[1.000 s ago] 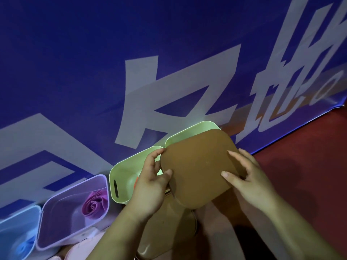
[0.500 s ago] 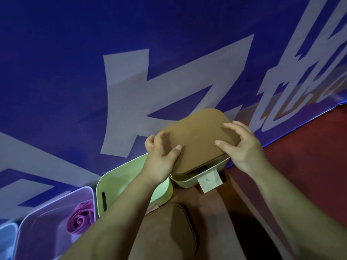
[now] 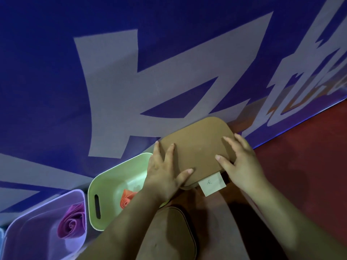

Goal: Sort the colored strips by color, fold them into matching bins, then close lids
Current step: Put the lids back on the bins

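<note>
Two hands work one brown lid point(image 3: 197, 147) in the head view, the only view given. The left hand point(image 3: 165, 171) lies flat on the lid's left near corner, fingers spread and thumb stretched along the near edge. The right hand point(image 3: 242, 162) presses the right side, fingers also spread, with the fingertips on top and nothing pinched. The lid covers its bin almost wholly, so what is inside cannot be told; a paper label point(image 3: 212, 183) hangs out below the near edge. This bin stands at the right end of a row set against a blue banner point(image 3: 112, 72) at the far edge of the dim surface, which turns red point(image 3: 309, 166) to the right. Just left of it a green bin point(image 3: 105, 186) is open with a rolled orange strip point(image 3: 127, 198) inside, and further left a purple bin point(image 3: 37, 231) holds a rolled purple strip point(image 3: 71, 222). A second lid point(image 3: 169, 231) lies at the near edge, partly under the left forearm. The lids look like the step in hand, with two bins yet to close. Uneven pressure could seat the lid askew, leaving one corner proud. The forearm, crossing the green bin's corner, could nudge that bin or the spare lid on lifting away.
</note>
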A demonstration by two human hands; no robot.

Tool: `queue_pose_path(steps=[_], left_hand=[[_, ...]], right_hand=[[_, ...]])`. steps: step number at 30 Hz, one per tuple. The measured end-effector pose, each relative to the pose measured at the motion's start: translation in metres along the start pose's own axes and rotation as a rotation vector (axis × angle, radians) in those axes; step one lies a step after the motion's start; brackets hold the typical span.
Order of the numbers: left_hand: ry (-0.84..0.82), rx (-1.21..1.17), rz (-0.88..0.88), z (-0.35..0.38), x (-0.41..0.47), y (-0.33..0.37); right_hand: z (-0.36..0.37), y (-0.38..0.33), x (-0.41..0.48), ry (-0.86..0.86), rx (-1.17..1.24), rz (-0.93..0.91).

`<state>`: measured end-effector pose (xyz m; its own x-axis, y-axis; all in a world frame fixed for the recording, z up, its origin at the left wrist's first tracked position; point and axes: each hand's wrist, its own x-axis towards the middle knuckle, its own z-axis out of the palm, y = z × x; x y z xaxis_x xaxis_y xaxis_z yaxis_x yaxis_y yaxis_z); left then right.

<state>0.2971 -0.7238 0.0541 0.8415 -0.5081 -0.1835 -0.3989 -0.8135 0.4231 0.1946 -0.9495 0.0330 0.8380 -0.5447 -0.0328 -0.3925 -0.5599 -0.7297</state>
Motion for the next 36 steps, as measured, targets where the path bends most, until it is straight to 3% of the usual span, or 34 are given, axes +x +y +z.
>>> queue_pose_path(steps=[23, 29, 36], left_hand=[[-0.074, 0.355, 0.036, 0.013, 0.004, 0.005], [-0.002, 0.251, 0.076, 0.014, -0.006, 0.006], [-0.041, 0.265, 0.219, 0.017, -0.009, -0.002]], right_hand=[[0.0, 0.008, -0.003, -0.009, -0.11, 0.012], [-0.002, 0.015, -0.01, 0.043, 0.037, 0.032], [0.011, 0.017, -0.02, 0.139, 0.197, 0.056]])
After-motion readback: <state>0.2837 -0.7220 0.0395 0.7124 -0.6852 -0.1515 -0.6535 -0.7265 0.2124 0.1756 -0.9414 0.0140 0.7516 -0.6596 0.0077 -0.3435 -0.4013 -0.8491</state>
